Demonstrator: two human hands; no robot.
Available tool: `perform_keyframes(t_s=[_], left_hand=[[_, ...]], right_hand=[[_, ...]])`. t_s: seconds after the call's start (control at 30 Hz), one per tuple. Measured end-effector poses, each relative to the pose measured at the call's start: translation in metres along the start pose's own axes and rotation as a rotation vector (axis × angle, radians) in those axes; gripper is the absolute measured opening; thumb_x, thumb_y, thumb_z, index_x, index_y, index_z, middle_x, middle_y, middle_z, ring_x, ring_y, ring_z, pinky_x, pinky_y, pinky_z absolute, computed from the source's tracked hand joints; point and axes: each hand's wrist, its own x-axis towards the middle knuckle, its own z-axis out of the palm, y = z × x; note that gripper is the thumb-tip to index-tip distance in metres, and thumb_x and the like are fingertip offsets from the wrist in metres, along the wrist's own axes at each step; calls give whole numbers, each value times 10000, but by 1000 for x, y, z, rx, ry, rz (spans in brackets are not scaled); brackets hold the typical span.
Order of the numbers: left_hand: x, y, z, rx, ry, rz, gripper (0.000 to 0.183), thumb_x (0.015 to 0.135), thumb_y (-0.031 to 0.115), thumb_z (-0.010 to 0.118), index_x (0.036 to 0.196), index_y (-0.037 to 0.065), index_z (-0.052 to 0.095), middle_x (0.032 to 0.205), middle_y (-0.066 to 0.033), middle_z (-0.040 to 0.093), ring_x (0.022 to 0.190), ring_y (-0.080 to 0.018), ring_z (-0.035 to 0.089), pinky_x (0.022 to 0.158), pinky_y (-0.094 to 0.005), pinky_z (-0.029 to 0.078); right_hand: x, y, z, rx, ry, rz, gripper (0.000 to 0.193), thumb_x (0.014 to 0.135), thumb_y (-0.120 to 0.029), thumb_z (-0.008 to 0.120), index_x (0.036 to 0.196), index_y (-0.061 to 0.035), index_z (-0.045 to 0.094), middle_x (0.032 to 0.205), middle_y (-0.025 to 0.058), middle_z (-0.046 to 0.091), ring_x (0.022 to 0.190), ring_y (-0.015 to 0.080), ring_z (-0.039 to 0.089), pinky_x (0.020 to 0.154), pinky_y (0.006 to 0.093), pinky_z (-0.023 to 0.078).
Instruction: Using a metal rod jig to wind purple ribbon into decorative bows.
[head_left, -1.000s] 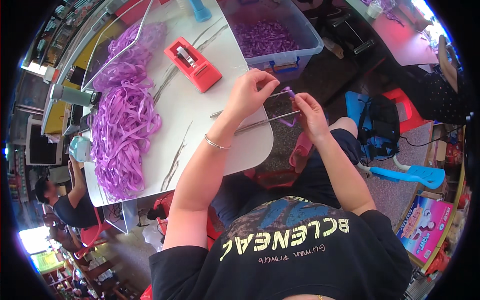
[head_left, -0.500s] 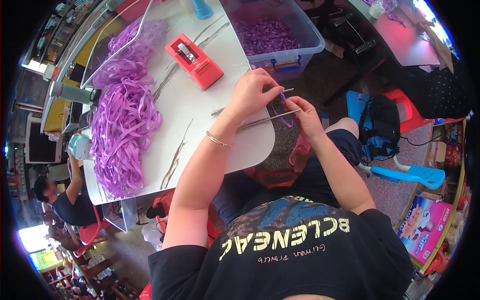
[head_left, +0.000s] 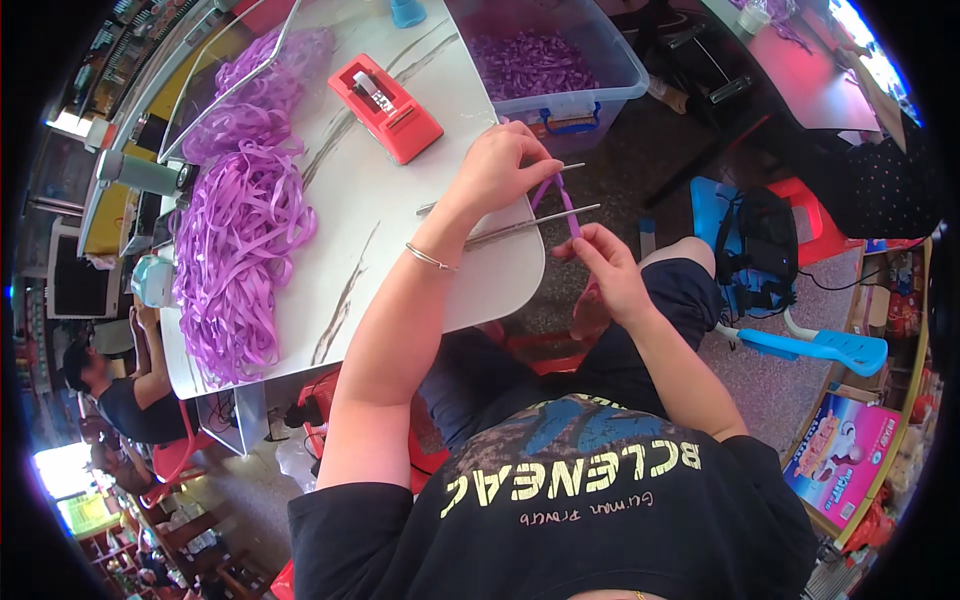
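Both hands (head_left: pixel 498 166) pinch a purple ribbon (head_left: pixel 566 198) beside metal rods (head_left: pixel 525 226)

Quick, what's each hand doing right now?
Left hand: closed, fingertips pinching the purple ribbon.
Right hand: closed, pinching the same ribbon lower down.

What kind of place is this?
Probably a small craft workshop, maybe a shop's back room: heaped purple ribbons on a white table, a red tape dispenser, and beside the table a clear plastic bin of small purple pieces.
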Motion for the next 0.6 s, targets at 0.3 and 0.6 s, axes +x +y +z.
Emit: perform_keyframes(t_s=[0.3, 0.6], left_hand=[[2, -2, 2, -29, -19, -24, 212, 755, 256, 663, 755, 46, 695, 848, -92, 610, 812, -254, 572, 750, -348, 452], [1, -1, -1, -46, -61, -27, 206, 793, 204, 642, 809, 2, 677, 872, -63, 578, 772, -186, 552, 681, -301, 436]], right_hand=[[-62, -14, -1, -49, -71, 222, 201, 900, -96, 508, 1030, 14, 615, 886, 74, 635, 859, 112, 584, 809, 247, 441], [-138, -29, -20, -750, -256, -153, 98, 765, -184, 675, 841, -134, 712, 743, -3, 641, 681, 144, 521, 658, 273, 366]])
